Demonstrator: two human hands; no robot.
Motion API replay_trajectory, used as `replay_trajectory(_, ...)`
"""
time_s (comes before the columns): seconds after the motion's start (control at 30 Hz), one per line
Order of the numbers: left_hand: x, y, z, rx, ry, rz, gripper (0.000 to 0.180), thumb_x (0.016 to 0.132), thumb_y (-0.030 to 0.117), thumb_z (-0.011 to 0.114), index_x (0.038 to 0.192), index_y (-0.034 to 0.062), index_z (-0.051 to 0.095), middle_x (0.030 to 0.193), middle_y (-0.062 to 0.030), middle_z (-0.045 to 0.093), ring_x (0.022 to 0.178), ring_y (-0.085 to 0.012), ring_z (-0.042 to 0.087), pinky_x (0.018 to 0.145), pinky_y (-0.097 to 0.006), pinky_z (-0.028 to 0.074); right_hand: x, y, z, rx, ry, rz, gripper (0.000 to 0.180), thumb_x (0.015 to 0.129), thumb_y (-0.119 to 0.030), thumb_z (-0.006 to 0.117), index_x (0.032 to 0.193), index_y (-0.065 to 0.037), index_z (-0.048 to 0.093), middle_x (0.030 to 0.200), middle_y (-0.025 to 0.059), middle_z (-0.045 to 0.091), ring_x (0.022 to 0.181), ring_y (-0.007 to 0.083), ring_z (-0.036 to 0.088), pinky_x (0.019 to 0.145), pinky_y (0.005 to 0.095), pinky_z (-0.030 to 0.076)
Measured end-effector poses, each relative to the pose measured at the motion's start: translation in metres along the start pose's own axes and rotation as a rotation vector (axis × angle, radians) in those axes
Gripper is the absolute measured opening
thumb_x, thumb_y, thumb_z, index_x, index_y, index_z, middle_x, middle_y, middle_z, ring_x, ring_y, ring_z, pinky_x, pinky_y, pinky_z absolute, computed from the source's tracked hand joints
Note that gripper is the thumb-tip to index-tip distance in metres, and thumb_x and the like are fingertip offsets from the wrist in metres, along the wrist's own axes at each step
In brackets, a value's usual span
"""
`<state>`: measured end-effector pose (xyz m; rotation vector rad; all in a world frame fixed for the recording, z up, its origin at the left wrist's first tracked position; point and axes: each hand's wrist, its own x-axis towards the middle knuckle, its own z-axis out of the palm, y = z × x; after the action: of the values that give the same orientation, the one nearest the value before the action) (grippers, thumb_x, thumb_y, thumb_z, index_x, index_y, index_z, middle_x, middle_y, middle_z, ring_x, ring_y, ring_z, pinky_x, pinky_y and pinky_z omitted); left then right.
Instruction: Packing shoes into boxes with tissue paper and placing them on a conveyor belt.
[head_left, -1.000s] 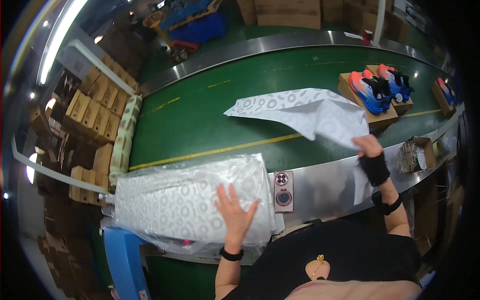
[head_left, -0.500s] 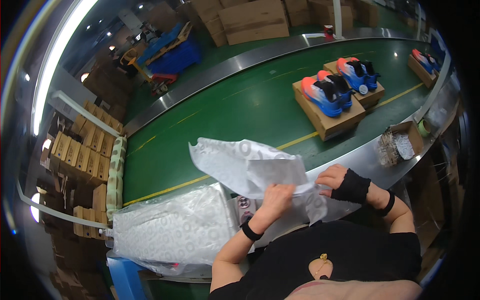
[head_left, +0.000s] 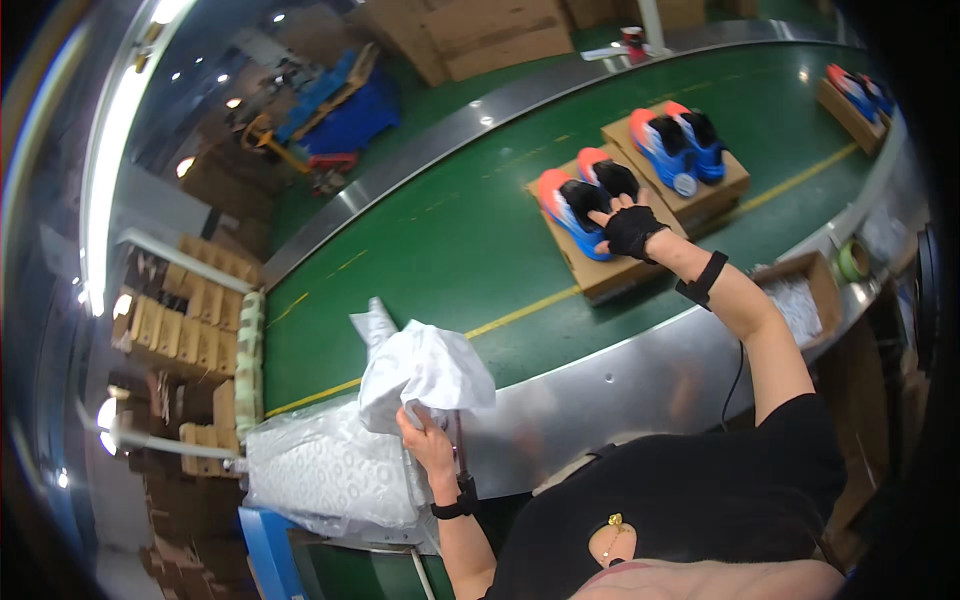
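- The crumpled sheet of white wrapping paper [head_left: 425, 372] is bunched up in the left hand [head_left: 420, 432], fingers closed on its lower edge, just above the near steel rim of the conveyor [head_left: 620, 375]; gathered like that, it looks ready to be stuffed or wrapped.
- The right hand [head_left: 628, 228], in a black fingerless glove, stretches out over the green belt [head_left: 440, 240] with fingers spread wide, resting on the nearer pair of orange-and-blue shoes [head_left: 585, 200] on their flat cardboard box [head_left: 610, 268]; I cannot tell if it grips them.
- A second pair [head_left: 680, 145] on its own box sits just behind.
- The stack of white paper [head_left: 335, 478] in clear plastic lies by the left hand, within easy reach.
- Half a second ago both hands were working the paper together near the body; now the right has left it and gone to the shoes, and the paper is more tightly balled.
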<state>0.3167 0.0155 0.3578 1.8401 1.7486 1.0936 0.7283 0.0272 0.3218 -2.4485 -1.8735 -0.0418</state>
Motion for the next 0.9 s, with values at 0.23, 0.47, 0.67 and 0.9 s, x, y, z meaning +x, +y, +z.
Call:
replay_trajectory(0.23, -0.005, -0.017, -0.005, -0.274, 0.15, -0.094, 0.035, 0.09, 0.025, 0.042, 0.096, -0.008, 0.049, 0.084, -0.015, 0.057, 0.078, -0.0199, 0.052, 0.069, -0.029, 0.04, -0.016, 0.014, 0.029, 0.193, 0.274, -0.041, 0.032, 0.058, -0.043, 0.064, 0.078, -0.018, 0.063, 0.093, 0.008, 0.051, 0.093, 0.027, 0.045, 0.081, 0.0523, 0.029)
replay_trajectory(0.47, 0.008, -0.011, 0.039, -0.272, 0.121, 0.162, 0.029, 0.084, 0.007, 0.045, 0.11, -0.0067, 0.047, 0.097, -0.0166, 0.056, 0.089, -0.0218, 0.052, 0.081, -0.029, 0.039, -0.14, -0.022, -0.003, 0.222, 0.173, -0.788, 0.036, 0.043, -0.043, 0.07, 0.063, -0.018, 0.055, 0.093, 0.0036, 0.05, 0.08, 0.022, 0.049, 0.066, 0.0399, 0.033)
replay_trajectory(0.67, -0.009, -0.016, 0.098, -0.059, -0.235, 0.307, 0.049, 0.076, 0.0, 0.048, 0.123, -0.0013, 0.034, 0.118, -0.025, 0.041, 0.11, -0.0376, 0.04, 0.093, -0.039, 0.031, -0.179, -0.058, 0.008, 0.285, -0.655, -0.719, 0.035, 0.061, -0.043, 0.065, 0.083, -0.016, 0.064, 0.099, 0.0117, 0.053, 0.096, 0.0303, 0.05, 0.079, 0.0556, 0.032)
replay_trajectory(0.9, 0.011, -0.033, 0.123, -0.375, -0.214, 0.065, 0.039, 0.083, 0.011, 0.045, 0.118, -0.0042, 0.04, 0.112, -0.0202, 0.048, 0.104, -0.031, 0.046, 0.089, -0.035, 0.034, -0.068, -0.034, 0.055, 0.263, 0.051, -0.215, 0.046, 0.069, -0.024, 0.057, 0.111, -0.007, 0.049, 0.118, 0.0189, 0.043, 0.11, 0.0339, 0.041, 0.084, 0.0573, 0.03)
